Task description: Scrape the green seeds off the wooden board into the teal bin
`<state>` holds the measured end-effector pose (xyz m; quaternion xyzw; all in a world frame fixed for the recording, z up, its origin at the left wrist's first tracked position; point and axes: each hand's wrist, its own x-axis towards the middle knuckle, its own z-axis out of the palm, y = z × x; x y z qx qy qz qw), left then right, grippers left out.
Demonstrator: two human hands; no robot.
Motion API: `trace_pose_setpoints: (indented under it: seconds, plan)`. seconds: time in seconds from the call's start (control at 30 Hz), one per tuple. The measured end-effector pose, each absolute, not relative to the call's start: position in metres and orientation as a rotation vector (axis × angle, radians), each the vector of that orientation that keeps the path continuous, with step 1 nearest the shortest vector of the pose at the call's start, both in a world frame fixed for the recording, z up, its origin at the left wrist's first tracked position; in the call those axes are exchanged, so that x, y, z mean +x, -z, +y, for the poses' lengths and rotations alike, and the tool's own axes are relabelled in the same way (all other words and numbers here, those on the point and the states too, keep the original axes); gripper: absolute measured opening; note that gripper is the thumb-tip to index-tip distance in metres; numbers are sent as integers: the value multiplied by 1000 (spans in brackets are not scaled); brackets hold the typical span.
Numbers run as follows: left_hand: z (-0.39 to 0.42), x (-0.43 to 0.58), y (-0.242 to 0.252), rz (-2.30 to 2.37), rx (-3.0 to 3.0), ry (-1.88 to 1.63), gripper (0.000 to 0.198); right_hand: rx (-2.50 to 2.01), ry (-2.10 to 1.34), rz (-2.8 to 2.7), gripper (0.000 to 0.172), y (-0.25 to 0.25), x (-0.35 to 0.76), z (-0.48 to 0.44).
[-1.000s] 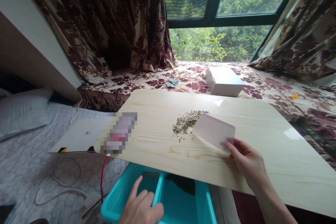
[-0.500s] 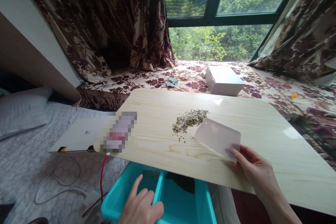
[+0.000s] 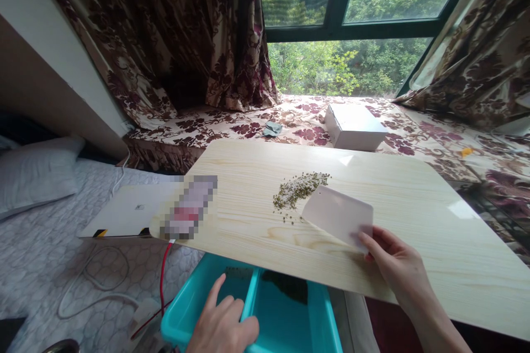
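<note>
My right hand [image 3: 399, 262] pinches the right end of a pale, translucent plastic scraper [image 3: 337, 214] between thumb and fingers. The scraper is tilted above the wood-grain table [image 3: 244, 193], its left edge close to a scattered pile of small greenish beans mixed with white grains [image 3: 300, 188]. A few beans lie loose in front of the pile. Over a turquoise two-compartment bin [image 3: 333, 322] below the table's front edge, my left hand [image 3: 226, 320] holds nothing visible; its index finger points out and the others are bent. Dark green material [image 3: 285, 285] lies in the bin's right compartment.
At the table's left end are a blurred-out phone-like object [image 3: 192, 207] with a red cable [image 3: 164, 270] and a flat white box [image 3: 124, 212]. Another white box [image 3: 355, 128] stands on the floral window seat behind the table. A quilted bed [image 3: 41, 253] is at left.
My right hand has moved slightly left with the scraper, bringing its edge nearer the loose beans. My left hand stays practically in place.
</note>
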<state>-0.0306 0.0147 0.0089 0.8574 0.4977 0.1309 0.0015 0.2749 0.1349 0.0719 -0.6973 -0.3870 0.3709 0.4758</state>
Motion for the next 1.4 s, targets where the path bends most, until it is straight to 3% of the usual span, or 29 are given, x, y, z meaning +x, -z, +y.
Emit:
trace_pose_setpoints:
  seconds: [0.5,0.93,1.4]
  plan:
    - [15,-34,-9,1525,2667,-373,18,-1672,-983,-915,27,-83,270,129]
    - [13,-34,-2,1534,2718,-351,19,-1627,-977,-1039,32,-72,255,142]
    - [13,-36,-1,1490,2669,-382,15,-1664,-907,-943,23,-84,275,123]
